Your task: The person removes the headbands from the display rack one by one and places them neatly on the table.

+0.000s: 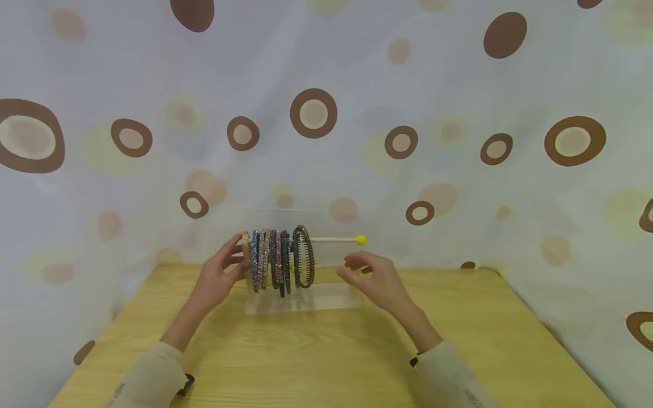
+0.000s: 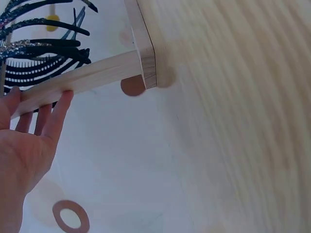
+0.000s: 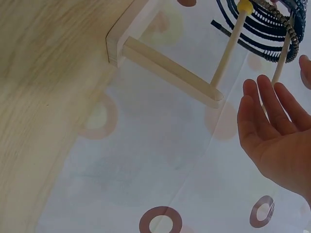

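A light wooden stand rests near the table's back edge, with headbands hanging on its upper rod. Some are glittery, others dark and toothed. My left hand grips the left upright, thumb on one side and fingers on the other. By the stand's right end is my right hand, its fingers loosely bent and holding nothing. In the right wrist view the right hand is beside the rod; whether it touches is unclear. A yellow ball caps the upper rod.
The stand is on a wood-grain table. Close behind it hangs a pale curtain with brown rings and dots. A second yellow ball tips a lower rod rising from the right upright.
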Demonstrator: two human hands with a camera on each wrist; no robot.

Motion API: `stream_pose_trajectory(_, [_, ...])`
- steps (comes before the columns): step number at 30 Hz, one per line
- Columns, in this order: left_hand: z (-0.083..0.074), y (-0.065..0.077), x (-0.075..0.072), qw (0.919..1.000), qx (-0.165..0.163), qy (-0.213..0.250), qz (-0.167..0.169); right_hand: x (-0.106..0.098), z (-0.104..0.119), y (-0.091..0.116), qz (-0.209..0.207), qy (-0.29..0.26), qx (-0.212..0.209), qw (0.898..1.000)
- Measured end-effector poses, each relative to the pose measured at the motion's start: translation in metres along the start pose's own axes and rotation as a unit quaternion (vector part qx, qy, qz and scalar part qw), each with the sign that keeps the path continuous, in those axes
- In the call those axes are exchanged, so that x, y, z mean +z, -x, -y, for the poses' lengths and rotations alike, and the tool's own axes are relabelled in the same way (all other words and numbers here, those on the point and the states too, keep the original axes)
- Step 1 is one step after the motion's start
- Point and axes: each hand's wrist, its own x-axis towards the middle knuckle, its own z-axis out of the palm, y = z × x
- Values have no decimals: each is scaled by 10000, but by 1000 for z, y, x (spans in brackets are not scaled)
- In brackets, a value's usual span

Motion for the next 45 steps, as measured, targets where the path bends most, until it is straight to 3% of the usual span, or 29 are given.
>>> stream_pose_trajectory(5, [-4,-6,8,9998,92,6,173,-2,-8,8,34,-231,199,9995])
stream_pose_trajectory(10, [-7,-10,14,9996,117,1,263,8,-13,14,9,-538,185,9984])
stream_pose_trajectory(19, [-6,-18,30,9991,26,179,374,30,-4,20,-575,-822,402,9941])
stream_pose_trajectory(30, [-14,-16,46,9986,-5,328,414,33,-1,28,-848,-1000,463,9903])
stream_pose_trajectory(37, [-16,-16,47,9991,41,168,380,38,4,25,-768,-1061,306,9909])
stream_pose_trajectory(45, [-15,-16,46,9990,68,206,392,47,7,24,-1026,-967,19,9900])
